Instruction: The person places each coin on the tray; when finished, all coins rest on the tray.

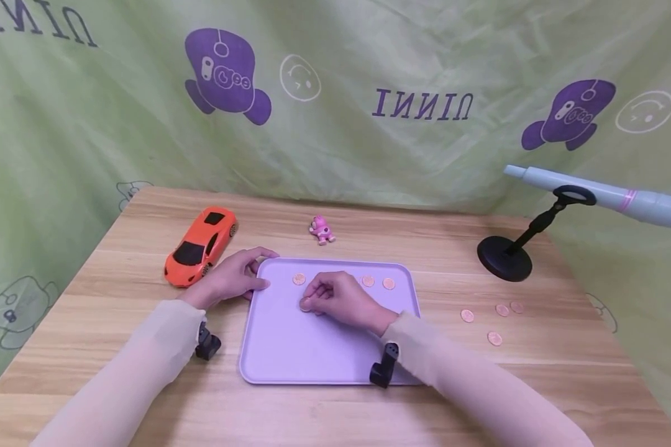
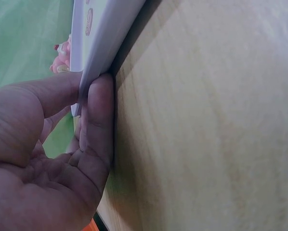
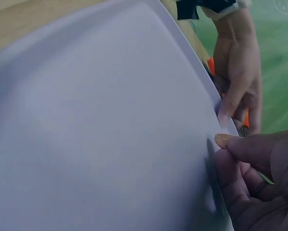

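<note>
The right hand [image 1: 343, 299] pinches a small copper-coloured coin [image 1: 305, 304] just above the flat lilac plastic tray [image 1: 291, 354] on the wooden bench [image 1: 537, 372]. The left hand [image 1: 232, 276] grips the tray's corner. The coin looks thin, light and slippery, best taken by its edges.

At lower left, the left hand [image 2: 52, 159] grips the lilac tray [image 2: 103, 41] at its edge, thumb against the rim. The wooden table [image 2: 211, 125] fills the right. A coin [image 2: 89, 21] lies on the tray, top left.
</note>
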A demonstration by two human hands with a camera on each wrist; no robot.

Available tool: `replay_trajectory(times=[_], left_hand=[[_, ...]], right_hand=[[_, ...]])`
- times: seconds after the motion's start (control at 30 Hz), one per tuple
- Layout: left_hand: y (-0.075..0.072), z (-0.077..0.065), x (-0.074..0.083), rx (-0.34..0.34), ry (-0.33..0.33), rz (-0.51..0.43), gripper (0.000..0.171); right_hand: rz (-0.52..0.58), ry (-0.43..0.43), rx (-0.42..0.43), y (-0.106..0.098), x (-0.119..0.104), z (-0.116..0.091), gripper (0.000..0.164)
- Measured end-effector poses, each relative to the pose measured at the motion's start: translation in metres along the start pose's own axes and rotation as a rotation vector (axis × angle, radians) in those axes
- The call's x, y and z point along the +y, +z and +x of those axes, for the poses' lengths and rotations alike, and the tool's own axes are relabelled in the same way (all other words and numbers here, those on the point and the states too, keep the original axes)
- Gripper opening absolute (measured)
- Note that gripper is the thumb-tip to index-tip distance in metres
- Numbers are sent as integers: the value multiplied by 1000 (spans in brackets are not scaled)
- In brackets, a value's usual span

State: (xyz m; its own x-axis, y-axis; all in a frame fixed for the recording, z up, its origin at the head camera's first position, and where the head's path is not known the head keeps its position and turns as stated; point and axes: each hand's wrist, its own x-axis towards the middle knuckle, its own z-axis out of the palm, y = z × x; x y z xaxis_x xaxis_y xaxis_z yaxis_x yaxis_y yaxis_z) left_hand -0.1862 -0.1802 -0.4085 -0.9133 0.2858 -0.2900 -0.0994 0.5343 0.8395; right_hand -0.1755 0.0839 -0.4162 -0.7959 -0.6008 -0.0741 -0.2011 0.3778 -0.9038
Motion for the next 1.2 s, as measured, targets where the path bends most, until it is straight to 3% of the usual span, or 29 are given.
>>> replay_trajectory(times=[0.37,0.73,1.2], left_hand=[[-1,-1,4,-16,17,-10,60],[-2,0,2,-18,10,-34,60],[-1,0,0,-25,11,-28,60]], right_hand=[[-264,-129,-2,16,-13,8,3],[-367,-118,26,20,-21,9,5],[-363,-114,26,22,-18,11,7]])
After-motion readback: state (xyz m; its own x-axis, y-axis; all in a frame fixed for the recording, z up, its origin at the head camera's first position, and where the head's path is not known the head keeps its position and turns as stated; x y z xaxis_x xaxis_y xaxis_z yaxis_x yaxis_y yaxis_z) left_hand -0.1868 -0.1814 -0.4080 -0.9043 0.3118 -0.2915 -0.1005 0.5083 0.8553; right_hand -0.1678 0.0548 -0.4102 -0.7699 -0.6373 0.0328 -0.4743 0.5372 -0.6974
